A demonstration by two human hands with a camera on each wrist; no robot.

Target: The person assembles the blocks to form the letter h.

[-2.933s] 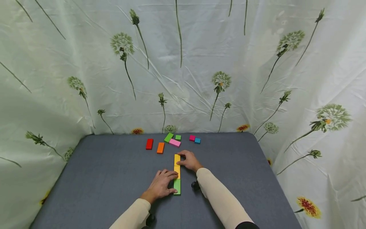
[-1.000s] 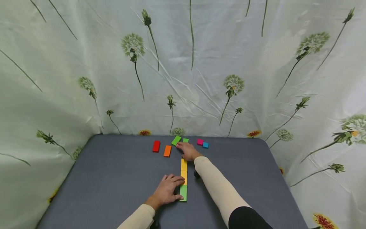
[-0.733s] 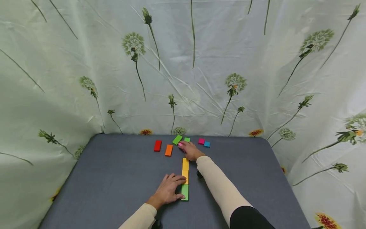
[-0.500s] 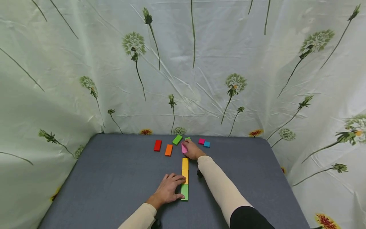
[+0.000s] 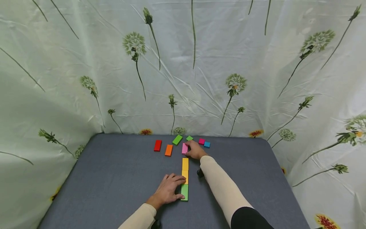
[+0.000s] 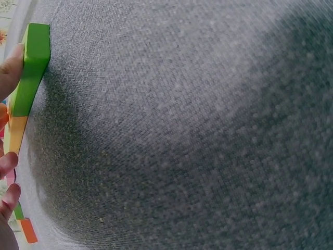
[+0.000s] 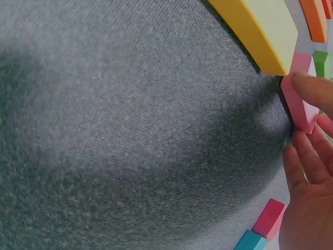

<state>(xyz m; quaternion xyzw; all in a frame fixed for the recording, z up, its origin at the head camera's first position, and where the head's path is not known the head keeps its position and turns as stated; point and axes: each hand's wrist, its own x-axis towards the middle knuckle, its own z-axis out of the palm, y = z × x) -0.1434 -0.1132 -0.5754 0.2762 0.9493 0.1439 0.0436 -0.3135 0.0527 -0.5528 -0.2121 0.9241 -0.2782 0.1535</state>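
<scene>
In the head view, a yellow block [image 5: 185,163], a second yellow block [image 5: 185,174] and a light green block [image 5: 184,192] lie end to end in a straight row. My left hand [image 5: 166,190] rests along the row's left side, fingers spread, its thumb at the green block and its fingertips at the nearer yellow one. Just beyond the row's far end, my right hand [image 5: 196,150] pinches a pink block [image 5: 184,149] between thumb and fingers. The right wrist view shows this pink block [image 7: 302,107] close to the yellow end block [image 7: 263,36].
Left of the pink block lie an orange block [image 5: 169,150], a red block [image 5: 158,145] and a green block [image 5: 177,140]. Behind it is a small green block [image 5: 189,138]. A magenta cube [image 5: 201,141] and a blue cube [image 5: 207,144] sit right, before the flowered curtain [image 5: 160,79].
My right hand has left the yellow end block, taken hold of the pink block, turned it lengthwise and drawn it rightward. The small green block has turned. My left hand stays at the row.
</scene>
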